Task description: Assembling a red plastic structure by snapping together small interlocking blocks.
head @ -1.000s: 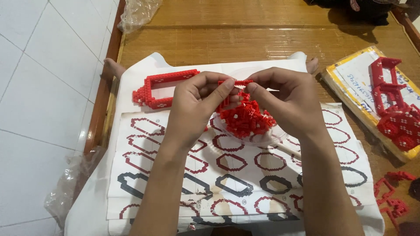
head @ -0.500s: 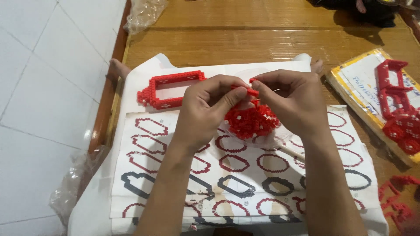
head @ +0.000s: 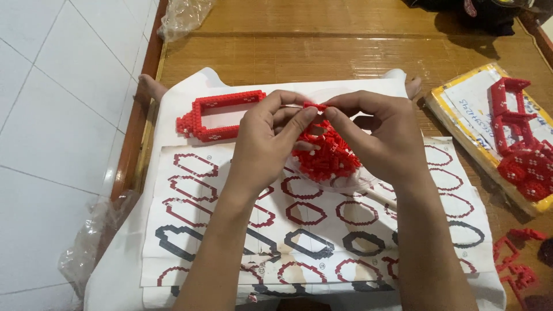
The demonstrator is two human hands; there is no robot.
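I see a small red brick piece (head: 315,106) pinched between both hands, raised just above a heap of red bricks (head: 325,156). My left hand (head: 271,135) clamps its fingertips on the piece's left end, and my right hand (head: 374,135) grips the right end. The heap lies on a paper sheet (head: 311,222) printed with red and black outlines, spread over white cloth (head: 190,86). A red rectangular frame (head: 222,115) rests just left of the hands. Off right, a yellow-edged box (head: 461,124) carries more red builds on the wooden floor (head: 299,52).

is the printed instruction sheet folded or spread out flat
Spread flat: the instruction sheet lies open on the white cloth, its rows of outlines showing under both forearms.
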